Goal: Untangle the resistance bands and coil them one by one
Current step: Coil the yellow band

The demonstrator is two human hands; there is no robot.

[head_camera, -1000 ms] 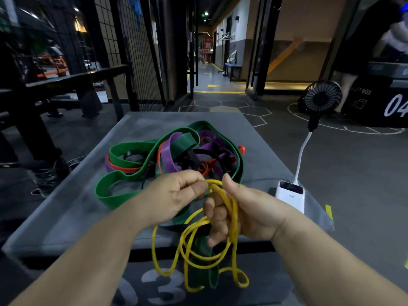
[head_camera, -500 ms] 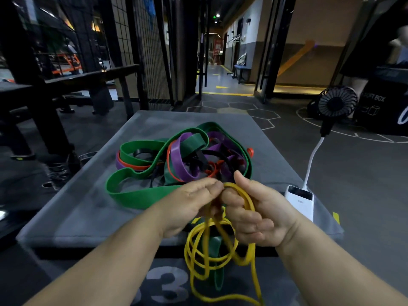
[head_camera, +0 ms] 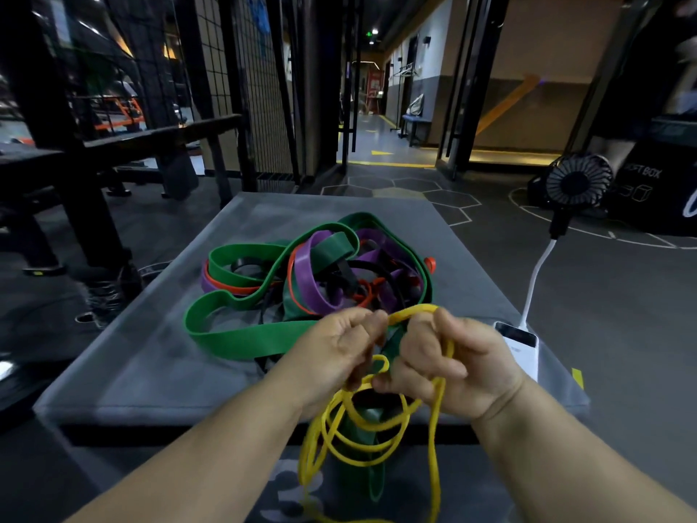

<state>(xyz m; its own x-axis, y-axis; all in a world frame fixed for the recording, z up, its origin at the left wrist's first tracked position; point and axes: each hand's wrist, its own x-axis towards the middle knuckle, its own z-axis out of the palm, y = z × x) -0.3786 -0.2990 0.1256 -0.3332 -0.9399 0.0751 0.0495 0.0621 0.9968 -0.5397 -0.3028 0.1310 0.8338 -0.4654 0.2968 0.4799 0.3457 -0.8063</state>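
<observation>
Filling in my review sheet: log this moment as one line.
step: handling yellow band | left hand: pinches it | right hand: grips it, loops hang below | other bands: tangled pile on grey box

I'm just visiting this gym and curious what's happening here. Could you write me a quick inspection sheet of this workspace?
Surface: grey padded box top, with a heap of bands on it.
Job's things: yellow band held at the near edge, its loops hanging below; green band, purple band, orange band and black bands tangled in the heap.
Clutter: white power bank at the right edge.
Hands: left hand and right hand both grip the yellow band.
Cables: white stalk rising from the power bank to a small black fan.
Surroundings: wire mesh partition, dark bench, lit corridor beyond.
</observation>
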